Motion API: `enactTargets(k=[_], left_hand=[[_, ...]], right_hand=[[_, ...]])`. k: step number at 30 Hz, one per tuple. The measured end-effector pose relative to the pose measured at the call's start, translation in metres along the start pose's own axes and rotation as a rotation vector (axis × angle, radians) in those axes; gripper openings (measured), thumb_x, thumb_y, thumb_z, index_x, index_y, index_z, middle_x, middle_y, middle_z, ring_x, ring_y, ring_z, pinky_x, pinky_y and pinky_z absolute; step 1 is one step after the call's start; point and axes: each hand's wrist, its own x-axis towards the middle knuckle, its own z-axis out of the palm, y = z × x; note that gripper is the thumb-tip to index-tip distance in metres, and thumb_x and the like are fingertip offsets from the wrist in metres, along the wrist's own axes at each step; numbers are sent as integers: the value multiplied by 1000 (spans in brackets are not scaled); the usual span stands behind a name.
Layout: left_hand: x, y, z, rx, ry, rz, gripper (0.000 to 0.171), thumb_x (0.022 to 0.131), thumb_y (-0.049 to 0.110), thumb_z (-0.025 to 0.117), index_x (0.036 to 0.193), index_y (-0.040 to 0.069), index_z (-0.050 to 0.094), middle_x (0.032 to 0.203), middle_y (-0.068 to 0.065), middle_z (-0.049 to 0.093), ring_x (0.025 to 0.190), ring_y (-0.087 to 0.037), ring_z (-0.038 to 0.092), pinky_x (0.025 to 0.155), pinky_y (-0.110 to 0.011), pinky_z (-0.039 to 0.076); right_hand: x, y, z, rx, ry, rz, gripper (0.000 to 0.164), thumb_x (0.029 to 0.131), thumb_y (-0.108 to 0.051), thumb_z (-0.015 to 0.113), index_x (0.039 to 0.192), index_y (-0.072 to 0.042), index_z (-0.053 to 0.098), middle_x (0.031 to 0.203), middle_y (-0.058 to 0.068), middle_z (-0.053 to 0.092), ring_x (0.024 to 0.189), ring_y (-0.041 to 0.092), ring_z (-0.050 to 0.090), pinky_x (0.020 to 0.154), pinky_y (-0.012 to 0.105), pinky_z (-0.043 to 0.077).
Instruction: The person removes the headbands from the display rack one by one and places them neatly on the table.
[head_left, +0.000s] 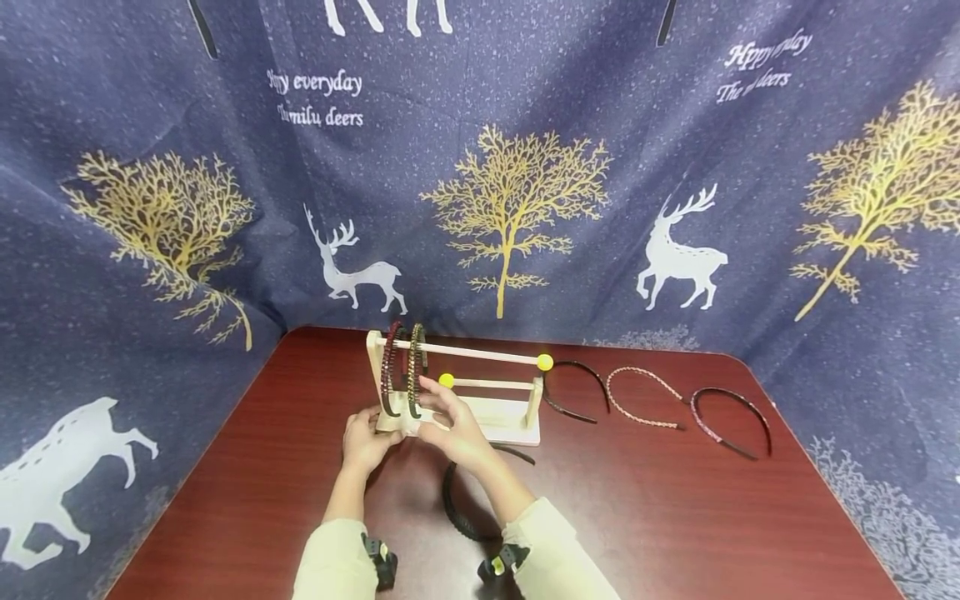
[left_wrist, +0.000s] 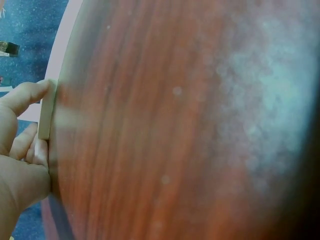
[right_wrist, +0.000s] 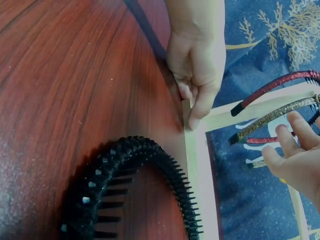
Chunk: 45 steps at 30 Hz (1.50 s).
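A light wooden two-bar rack point(head_left: 502, 417) stands on the table. On its upper bar, near the left end, hang a red headband point(head_left: 387, 371) and a gold headband point(head_left: 414, 371), both with dark ends. My left hand point(head_left: 365, 442) pinches the front left corner of the rack's base point(left_wrist: 46, 117), with the thumb on one face and fingers on the other. My right hand point(head_left: 457, 429) is beside the gold headband point(right_wrist: 275, 112), its fingers loosely bent and nothing gripped between them. Beneath the right forearm lies a black toothed headband point(head_left: 453, 504), partly hidden.
To the right of the rack lie a dark headband point(head_left: 603, 387), a beige braided headband point(head_left: 626, 408) and a pink-and-dark headband point(head_left: 701, 421). Yellow balls cap the upper bar point(head_left: 545, 362) and the lower bar point(head_left: 447, 380). A printed blue cloth point(head_left: 465, 275) hangs behind the table.
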Motion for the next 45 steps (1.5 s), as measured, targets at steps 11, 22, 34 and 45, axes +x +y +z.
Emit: enactTargets(k=[11,22,34,45], left_hand=[[-1,-1,0,-10,-2,-6,65,67,8,78,122,-10,50,113,-26,44,105,-40,50,92,-47,37],[0,3,1,-26,-6,-18,65,69,8,79,123,-12,49,114,-27,44,107,-41,49,93,-46,38],[-2,4,1,-31,-12,-22,65,68,7,79,123,-11,49,113,-26,44,106,-41,50,92,-46,39],[-2,1,1,-25,-10,-30,65,69,7,79,124,-11,48,115,-26,43,108,-41,48,94,-45,38]], right_hand=[[3,4,2,-46,69,-28,48,79,15,55,126,11,44,102,33,55,99,45,51,88,52,41],[4,10,-3,-51,144,-59,26,79,18,52,105,14,49,88,32,56,83,35,56,67,22,45],[8,-14,-16,-125,160,-124,24,81,16,54,105,11,52,86,23,58,86,31,57,69,23,45],[1,-16,-25,-138,201,-144,24,80,16,54,104,11,53,87,26,59,84,30,57,68,23,44]])
